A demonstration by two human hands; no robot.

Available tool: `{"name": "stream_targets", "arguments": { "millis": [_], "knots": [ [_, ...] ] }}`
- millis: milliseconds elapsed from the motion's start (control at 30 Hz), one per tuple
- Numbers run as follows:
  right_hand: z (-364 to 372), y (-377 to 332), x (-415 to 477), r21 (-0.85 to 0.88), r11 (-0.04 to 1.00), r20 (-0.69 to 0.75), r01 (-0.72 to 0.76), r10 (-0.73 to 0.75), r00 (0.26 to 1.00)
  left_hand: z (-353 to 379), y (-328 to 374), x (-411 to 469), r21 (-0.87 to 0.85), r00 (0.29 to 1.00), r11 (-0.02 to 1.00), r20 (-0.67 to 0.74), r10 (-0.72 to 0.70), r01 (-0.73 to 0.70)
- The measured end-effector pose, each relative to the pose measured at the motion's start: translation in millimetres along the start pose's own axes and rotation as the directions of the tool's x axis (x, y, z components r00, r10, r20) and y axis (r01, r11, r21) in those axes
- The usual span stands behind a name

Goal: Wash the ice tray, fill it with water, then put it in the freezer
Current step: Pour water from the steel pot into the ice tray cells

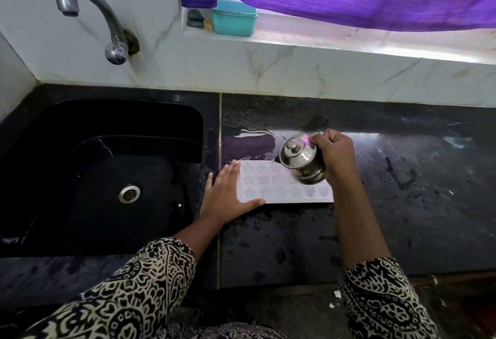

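Two hands busy here, so plan around both. Your left hand [228, 193] lies flat with straight fingers on the left end of the ice tray [281, 191], thumb along its front edge, pinning it down. Your right hand [335, 153] is wrapped round a small steel pot [300, 161], lid on, tipped over the tray's back right part, so I'd guess you're filling.

The tray sits on the desk [402, 177] just right of the sink [80, 113], touching nothing but your hand, with the pot above it.

Handling-wise, it looks like a thin white mould with star and heart pockets. My guess is it's light and a bit bendy, and floppy once it's full. The desk is wet all round it, with a puddle behind, so expect it to slide if the flat hand lets off. When you lift it, I'd take both short ends, or slip fingers under the long sides, and keep it dead level. One corner grabbed alone probably twists it and dumps water.

For room, the sink edge is right by your left wrist, so don't drag the tray that way. The desk's front edge is well clear of the tray. The right side looks open as far as I can see, a decent spot to park the pot.
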State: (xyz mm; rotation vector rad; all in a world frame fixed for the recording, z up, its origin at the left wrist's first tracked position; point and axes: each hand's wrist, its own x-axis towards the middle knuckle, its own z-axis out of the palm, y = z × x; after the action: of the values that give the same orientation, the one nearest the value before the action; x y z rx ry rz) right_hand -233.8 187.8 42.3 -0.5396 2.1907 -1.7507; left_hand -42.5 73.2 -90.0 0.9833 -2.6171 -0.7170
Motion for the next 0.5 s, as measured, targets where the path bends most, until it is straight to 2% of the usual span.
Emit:
{"name": "stream_targets", "arguments": {
  "millis": [133,333,500],
  "knots": [
    [0,-1,0,0.042,0.999,0.004,-0.015,0.015,1.0,-1,0,-1,0.007,1.0,1.0,0.003,0.0,0.0],
    [-7,1,1,0.344,0.926,0.006,-0.154,0.162,0.987,-2,2,-1,0.013,1.0,1.0,0.002,-0.003,0.003],
    [-12,8,4,0.398,0.904,0.008,-0.158,0.168,0.986,-2,2,-1,0.007,1.0,1.0,0.005,-0.01,0.01]
  ]
}}
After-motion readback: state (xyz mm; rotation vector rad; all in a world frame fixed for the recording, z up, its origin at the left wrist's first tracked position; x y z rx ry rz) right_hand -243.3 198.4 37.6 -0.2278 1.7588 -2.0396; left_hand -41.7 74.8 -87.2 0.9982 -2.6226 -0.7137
